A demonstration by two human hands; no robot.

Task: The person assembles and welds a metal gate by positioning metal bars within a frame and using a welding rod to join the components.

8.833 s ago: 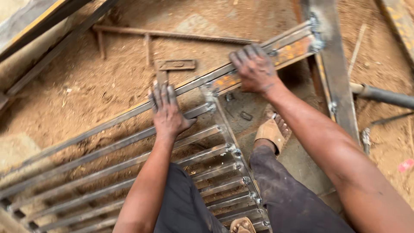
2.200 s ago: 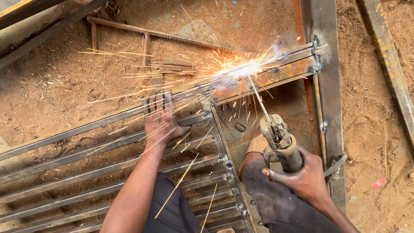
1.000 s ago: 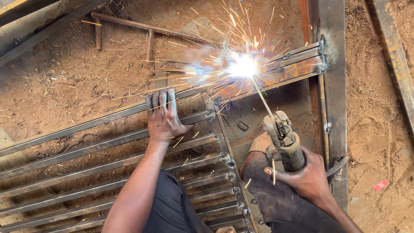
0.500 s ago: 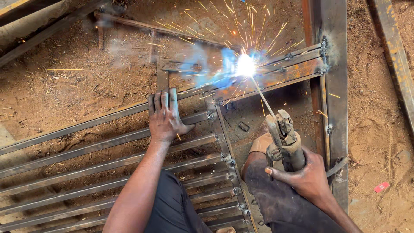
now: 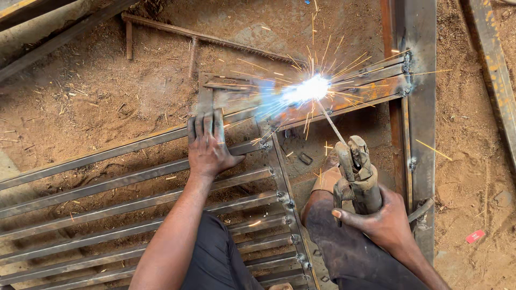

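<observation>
A steel gate frame made of parallel bars lies flat on sandy ground. My left hand presses palm down on its top rail, fingers spread over the bar. My right hand grips a welding electrode holder. Its thin rod reaches up to the top rail, where a bright blue-white arc burns and throws sparks. My knee and foot sit between the two hands.
A thick upright steel post bounds the frame on the right. A small steel square bracket and a rusty rod frame lie on the dirt beyond. A beam runs along the far right. A red scrap lies near it.
Earlier both hands rested bare on the rail. Since then my right hand holds the electrode holder and the arc keeps burning, shifting slightly along the top rail. My left hand stays put.
</observation>
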